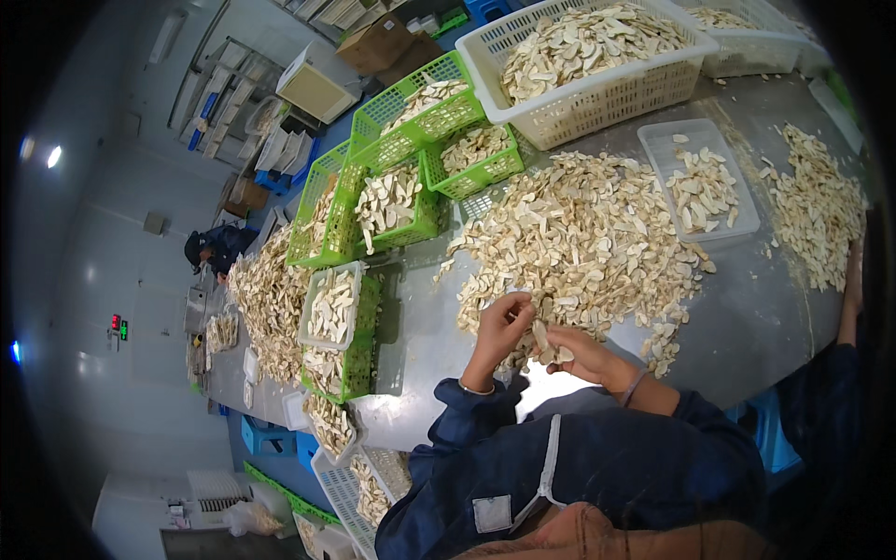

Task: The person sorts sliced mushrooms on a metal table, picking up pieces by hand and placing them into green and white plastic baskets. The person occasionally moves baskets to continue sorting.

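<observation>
A wide heap of pale dried slices [588, 231], perhaps root or mushroom, lies on the metal table before me. Over its near edge, my left hand [505, 323] has its fingers curled; whether a slice is between them cannot be told. Beside it, my right hand [584, 355] holds several slices [542, 339] between thumb and fingers. A shallow translucent tray [750, 210] with some slices stands at the heap's far right. To the left, a white tray of slices [332, 308] rests on a green basket [362, 336].
Green baskets [413, 238] and a large white crate [602, 105], all with slices, line the back. Another heap [815, 203] lies at right, beside a co-worker's arm [852, 287]. A co-worker [227, 245] bends at the far left near a tall heap [273, 308]. Blue stools [770, 434] stand below.
</observation>
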`<state>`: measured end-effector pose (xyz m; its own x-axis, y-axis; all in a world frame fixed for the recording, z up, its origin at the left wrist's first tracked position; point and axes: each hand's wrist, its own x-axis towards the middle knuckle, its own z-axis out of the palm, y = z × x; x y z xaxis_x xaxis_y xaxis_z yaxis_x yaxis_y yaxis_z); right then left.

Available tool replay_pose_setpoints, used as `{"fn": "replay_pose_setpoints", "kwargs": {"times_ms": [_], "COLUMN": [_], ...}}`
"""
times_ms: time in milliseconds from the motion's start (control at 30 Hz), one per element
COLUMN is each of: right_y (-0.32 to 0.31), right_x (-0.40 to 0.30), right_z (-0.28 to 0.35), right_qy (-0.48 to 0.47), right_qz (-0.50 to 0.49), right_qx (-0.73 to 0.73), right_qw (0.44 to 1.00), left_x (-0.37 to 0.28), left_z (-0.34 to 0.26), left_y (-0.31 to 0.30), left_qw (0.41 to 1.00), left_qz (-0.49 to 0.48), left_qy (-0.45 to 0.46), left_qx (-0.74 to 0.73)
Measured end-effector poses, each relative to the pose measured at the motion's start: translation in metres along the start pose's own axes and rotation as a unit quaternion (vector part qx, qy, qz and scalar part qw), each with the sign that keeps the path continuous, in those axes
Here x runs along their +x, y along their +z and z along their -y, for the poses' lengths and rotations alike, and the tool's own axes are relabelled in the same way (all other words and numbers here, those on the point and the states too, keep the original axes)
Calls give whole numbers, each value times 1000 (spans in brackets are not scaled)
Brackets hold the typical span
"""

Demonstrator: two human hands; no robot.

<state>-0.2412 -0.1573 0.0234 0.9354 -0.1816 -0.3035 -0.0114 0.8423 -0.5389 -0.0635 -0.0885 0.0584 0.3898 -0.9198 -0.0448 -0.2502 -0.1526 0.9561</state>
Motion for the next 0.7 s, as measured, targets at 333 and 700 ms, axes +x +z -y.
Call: {"fn": "replay_pose_setpoints", "kwargs": {"times_ms": [333,700], "right_y": [4,1], "right_x": [-8,-6], "right_z": [4,1], "right_qy": [45,31], "right_qz": [178,177], "right_qx": [-76,-97], "right_qw": [980,979], "left_x": [25,27], "left_z": [-2,-5], "left_y": [41,51], "left_qw": [917,920], "left_qz": [32,11], "left_qy": [223,227], "left_qx": [328,319]}}
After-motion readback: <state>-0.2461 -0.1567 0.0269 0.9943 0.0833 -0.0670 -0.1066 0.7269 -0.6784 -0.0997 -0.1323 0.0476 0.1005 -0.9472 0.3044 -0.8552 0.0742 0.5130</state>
